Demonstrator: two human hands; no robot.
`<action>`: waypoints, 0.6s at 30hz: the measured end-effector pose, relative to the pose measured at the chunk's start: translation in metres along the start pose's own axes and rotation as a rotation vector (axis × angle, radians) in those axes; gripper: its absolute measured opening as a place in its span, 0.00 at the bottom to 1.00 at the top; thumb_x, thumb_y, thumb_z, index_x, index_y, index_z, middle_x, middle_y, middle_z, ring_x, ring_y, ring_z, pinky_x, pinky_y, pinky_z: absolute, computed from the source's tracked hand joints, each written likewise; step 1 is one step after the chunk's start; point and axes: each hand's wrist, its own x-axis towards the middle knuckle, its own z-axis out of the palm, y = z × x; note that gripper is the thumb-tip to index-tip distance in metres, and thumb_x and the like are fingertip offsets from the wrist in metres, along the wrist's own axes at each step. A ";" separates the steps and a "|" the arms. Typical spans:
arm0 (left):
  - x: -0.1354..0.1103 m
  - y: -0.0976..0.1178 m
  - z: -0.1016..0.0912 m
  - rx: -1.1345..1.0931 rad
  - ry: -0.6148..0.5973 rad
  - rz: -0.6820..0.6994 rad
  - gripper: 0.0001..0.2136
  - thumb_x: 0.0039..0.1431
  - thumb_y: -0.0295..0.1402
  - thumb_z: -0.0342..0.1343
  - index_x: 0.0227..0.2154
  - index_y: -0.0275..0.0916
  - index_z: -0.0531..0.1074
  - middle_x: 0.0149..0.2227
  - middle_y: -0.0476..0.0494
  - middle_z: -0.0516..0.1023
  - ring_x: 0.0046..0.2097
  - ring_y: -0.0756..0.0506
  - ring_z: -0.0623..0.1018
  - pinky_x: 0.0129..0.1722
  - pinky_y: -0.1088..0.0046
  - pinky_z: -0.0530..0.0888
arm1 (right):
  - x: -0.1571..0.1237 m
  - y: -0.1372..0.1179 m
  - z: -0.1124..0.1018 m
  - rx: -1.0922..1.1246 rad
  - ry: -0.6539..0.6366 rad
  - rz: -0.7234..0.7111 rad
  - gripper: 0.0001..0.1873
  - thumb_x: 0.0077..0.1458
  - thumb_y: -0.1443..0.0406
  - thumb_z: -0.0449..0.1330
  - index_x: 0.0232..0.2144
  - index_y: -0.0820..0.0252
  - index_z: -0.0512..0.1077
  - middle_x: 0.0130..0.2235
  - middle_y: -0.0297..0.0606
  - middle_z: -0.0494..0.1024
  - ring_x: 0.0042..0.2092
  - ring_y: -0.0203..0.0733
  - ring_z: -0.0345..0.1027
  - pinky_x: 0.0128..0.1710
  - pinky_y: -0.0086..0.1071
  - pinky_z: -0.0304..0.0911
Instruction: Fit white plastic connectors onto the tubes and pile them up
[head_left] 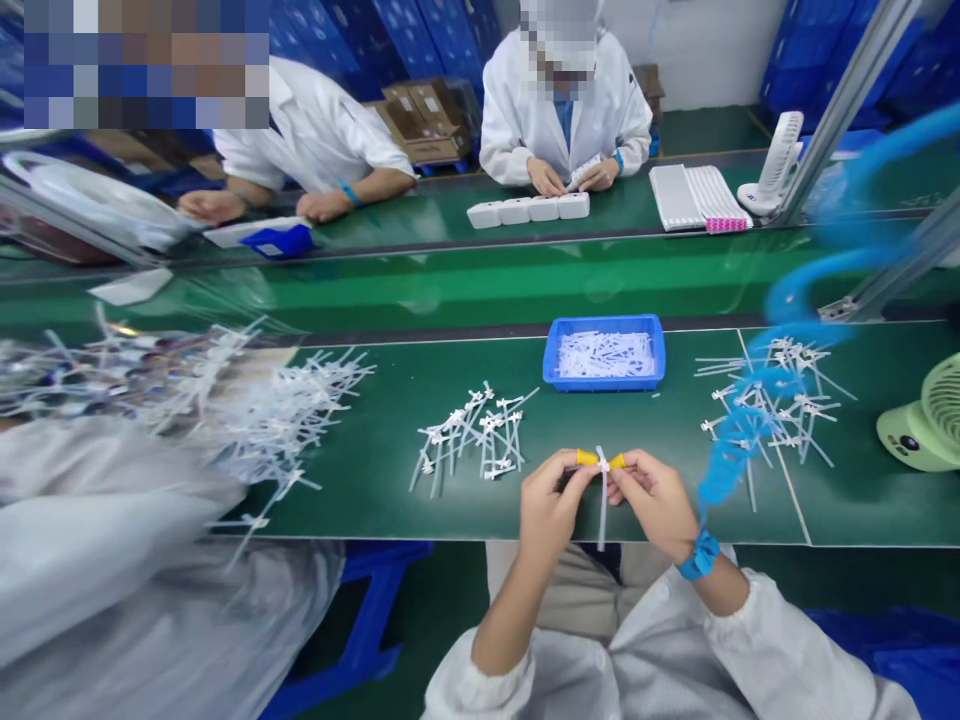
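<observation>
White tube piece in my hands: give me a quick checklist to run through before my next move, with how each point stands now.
1. Hold: ok; left hand and right hand both have fingers at the upper end of the white tube piece.
2. Yellow covers: ok; one shows at each hand's fingertips.
3. Joint fully seated: cannot tell; too small and partly covered.
4. Supply: ok; the blue tray holds many short tubes.
5. Blue coil free of the wristband: cannot tell; its lower end reaches the band in view.
</observation>
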 end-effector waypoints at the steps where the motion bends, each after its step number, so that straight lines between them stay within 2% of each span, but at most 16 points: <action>1: 0.007 0.009 0.002 0.003 0.011 0.017 0.08 0.68 0.35 0.63 0.33 0.40 0.81 0.34 0.47 0.84 0.36 0.45 0.83 0.39 0.73 0.78 | 0.000 0.001 0.000 -0.019 -0.009 -0.015 0.14 0.64 0.53 0.65 0.37 0.57 0.79 0.31 0.36 0.83 0.32 0.41 0.79 0.35 0.32 0.76; 4: 0.036 0.041 0.021 0.035 -0.061 0.112 0.07 0.69 0.36 0.64 0.36 0.40 0.81 0.36 0.46 0.84 0.38 0.45 0.83 0.42 0.72 0.79 | -0.001 0.004 -0.003 -0.098 -0.063 -0.059 0.11 0.65 0.57 0.63 0.38 0.57 0.78 0.31 0.36 0.83 0.31 0.42 0.79 0.34 0.32 0.75; 7: 0.064 0.066 0.054 0.107 -0.208 0.242 0.07 0.72 0.37 0.62 0.40 0.41 0.81 0.41 0.45 0.85 0.43 0.43 0.84 0.48 0.68 0.80 | -0.001 0.006 -0.005 -0.228 -0.081 -0.164 0.09 0.65 0.62 0.61 0.36 0.58 0.79 0.32 0.38 0.84 0.34 0.46 0.80 0.38 0.35 0.76; 9: 0.073 0.074 0.074 0.190 -0.340 0.309 0.09 0.72 0.39 0.63 0.49 0.42 0.80 0.49 0.42 0.84 0.48 0.41 0.83 0.53 0.63 0.80 | 0.000 0.008 -0.007 -0.297 -0.042 -0.265 0.10 0.63 0.63 0.60 0.37 0.57 0.81 0.37 0.42 0.86 0.40 0.52 0.82 0.44 0.40 0.77; 11: 0.073 0.073 0.084 0.248 -0.424 0.336 0.18 0.71 0.42 0.65 0.58 0.43 0.75 0.58 0.40 0.80 0.54 0.38 0.82 0.58 0.59 0.80 | 0.001 0.011 -0.008 -0.333 0.022 -0.353 0.14 0.61 0.63 0.60 0.45 0.57 0.82 0.46 0.45 0.87 0.48 0.57 0.82 0.49 0.44 0.77; 12: 0.070 0.070 0.085 0.261 -0.435 0.337 0.22 0.70 0.43 0.66 0.61 0.43 0.73 0.60 0.39 0.79 0.56 0.38 0.81 0.59 0.58 0.79 | 0.001 0.012 -0.008 -0.343 0.047 -0.379 0.17 0.59 0.63 0.60 0.49 0.57 0.82 0.48 0.46 0.87 0.51 0.58 0.81 0.49 0.44 0.77; 14: 0.060 0.060 0.077 0.268 -0.430 0.334 0.25 0.70 0.45 0.66 0.64 0.44 0.71 0.62 0.38 0.77 0.57 0.38 0.81 0.61 0.57 0.78 | 0.001 0.014 -0.010 -0.362 0.038 -0.372 0.18 0.58 0.64 0.60 0.49 0.58 0.81 0.44 0.47 0.87 0.47 0.56 0.82 0.44 0.41 0.77; 16: 0.049 0.045 0.059 0.274 -0.409 0.311 0.23 0.71 0.44 0.64 0.63 0.44 0.71 0.60 0.39 0.78 0.55 0.39 0.81 0.60 0.59 0.79 | -0.001 0.014 -0.010 -0.368 -0.030 -0.297 0.11 0.60 0.64 0.60 0.41 0.58 0.81 0.36 0.44 0.86 0.38 0.52 0.81 0.37 0.36 0.76; 18: 0.041 0.027 0.033 0.301 -0.362 0.278 0.18 0.73 0.41 0.62 0.61 0.43 0.72 0.57 0.40 0.80 0.52 0.40 0.81 0.57 0.61 0.79 | -0.003 0.014 -0.010 -0.337 -0.106 -0.215 0.09 0.63 0.62 0.60 0.37 0.57 0.80 0.32 0.41 0.84 0.33 0.47 0.79 0.34 0.33 0.74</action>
